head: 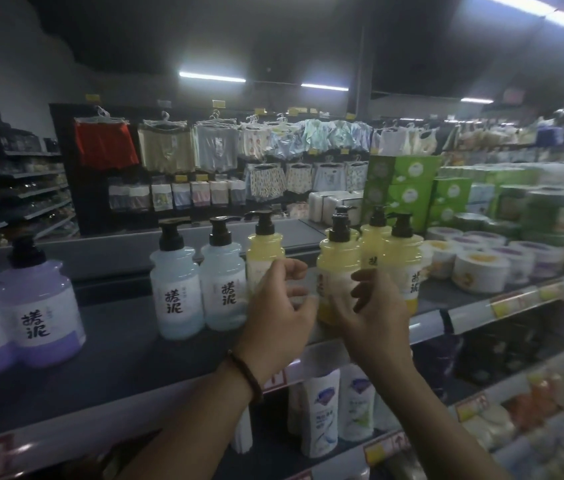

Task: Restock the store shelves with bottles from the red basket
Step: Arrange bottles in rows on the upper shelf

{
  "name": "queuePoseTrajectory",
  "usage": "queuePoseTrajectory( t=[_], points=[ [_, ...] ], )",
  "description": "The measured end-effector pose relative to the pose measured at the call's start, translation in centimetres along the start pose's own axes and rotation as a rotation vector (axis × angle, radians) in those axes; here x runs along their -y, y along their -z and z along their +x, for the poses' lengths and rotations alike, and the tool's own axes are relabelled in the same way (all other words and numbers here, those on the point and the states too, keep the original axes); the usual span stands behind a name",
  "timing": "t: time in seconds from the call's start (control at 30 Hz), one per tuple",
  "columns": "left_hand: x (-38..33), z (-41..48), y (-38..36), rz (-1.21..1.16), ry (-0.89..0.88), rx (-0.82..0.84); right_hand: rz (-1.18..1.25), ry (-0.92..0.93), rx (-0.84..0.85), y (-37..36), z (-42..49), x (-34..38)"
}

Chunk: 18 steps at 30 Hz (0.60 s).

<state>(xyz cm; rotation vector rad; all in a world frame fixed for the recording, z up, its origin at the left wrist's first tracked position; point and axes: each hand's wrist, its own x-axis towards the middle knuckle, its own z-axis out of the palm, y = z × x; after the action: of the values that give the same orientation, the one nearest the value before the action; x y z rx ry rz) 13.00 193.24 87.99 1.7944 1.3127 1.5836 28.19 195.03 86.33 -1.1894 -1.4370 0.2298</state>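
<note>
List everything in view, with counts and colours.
purple pump bottles: two, purple, top shelf far left
blue pump bottles: two, pale blue, top shelf middle
yellow pump bottles: at least four, yellow, top shelf centre-right
paper rolls: many, white, top shelf right
tissue boxes: stack, green, behind the yellow bottles
white bottles: two clear, white, shelf below
hanging garments: many, mixed colours, at the back
left hand: one, at yellow bottles, grip unclear
right hand: one, at yellow bottles, grip unclear

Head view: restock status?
Done: purple bottles, blue bottles and several yellow bottles stand on the top shelf. In hand: left hand and right hand are at the front yellow ones; grip unclear. Left: a gap between purple and blue; basket out of view, so remaining stock unknown.
</note>
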Motion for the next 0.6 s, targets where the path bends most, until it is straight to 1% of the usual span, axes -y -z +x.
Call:
queuePoseTrajectory(
  t=[0.17, 0.27, 0.43, 0.6],
  points=[
    [0.5, 1.7, -2.8, -0.043, 0.179, 0.124, -0.018, -0.021, 0.023, 0.5, 0.0, -2.1],
    [0.4, 2.5, -3.7, -0.048, 0.233, 0.189, -0.023, -0.054, 0.07, 0.6, -0.1, -2.7],
    [0.2, 3.4, -4.5, -0.008, 0.285, 0.244, -0.014, -0.094, 0.173, 0.5, -0.3, -2.6],
    [0.3, 3.1, -4.8, 0.023, 0.25, 0.271, -0.024, -0.122, 0.199, 0.9, -0.2, -2.3]
  ],
)
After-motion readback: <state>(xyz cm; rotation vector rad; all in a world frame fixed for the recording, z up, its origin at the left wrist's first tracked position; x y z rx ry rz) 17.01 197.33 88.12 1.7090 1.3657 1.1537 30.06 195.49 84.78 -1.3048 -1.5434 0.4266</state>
